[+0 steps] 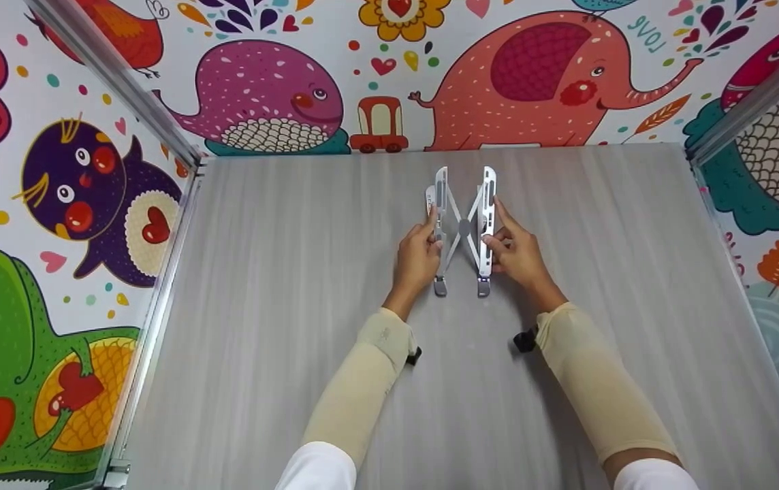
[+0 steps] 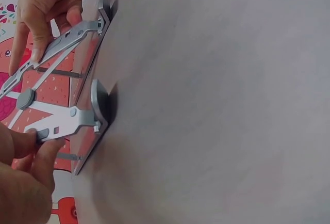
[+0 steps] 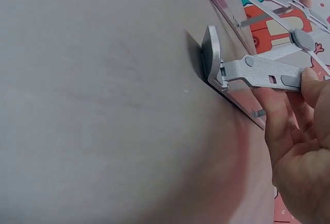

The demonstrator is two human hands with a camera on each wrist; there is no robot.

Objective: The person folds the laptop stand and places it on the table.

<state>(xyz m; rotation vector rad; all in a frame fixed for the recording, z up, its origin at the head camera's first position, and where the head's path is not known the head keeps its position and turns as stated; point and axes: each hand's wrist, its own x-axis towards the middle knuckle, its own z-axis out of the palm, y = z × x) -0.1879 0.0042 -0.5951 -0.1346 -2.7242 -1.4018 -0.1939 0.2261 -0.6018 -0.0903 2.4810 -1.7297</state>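
A silver folding laptop stand (image 1: 464,228) stands on the table, its two side rails joined by crossed bars with a round grey hub. My left hand (image 1: 419,255) pinches the left rail between thumb and fingers, as the left wrist view also shows at that rail's grey pad (image 2: 43,134). On the other side my right hand (image 1: 520,253) grips the right rail, thumb on top and fingers beneath. Both hooked front feet (image 3: 211,56) point toward me. The rails are raised at an angle above their base bars, held up by short struts (image 3: 259,113).
The grey wood-grain table (image 1: 280,306) spreads around the stand. Printed cartoon panels (image 1: 267,95) rise at the back and sides, with metal frame posts (image 1: 117,82) at the corners. Beige sleeves (image 1: 362,381) and black wrist straps (image 1: 526,340) cover the forearms.
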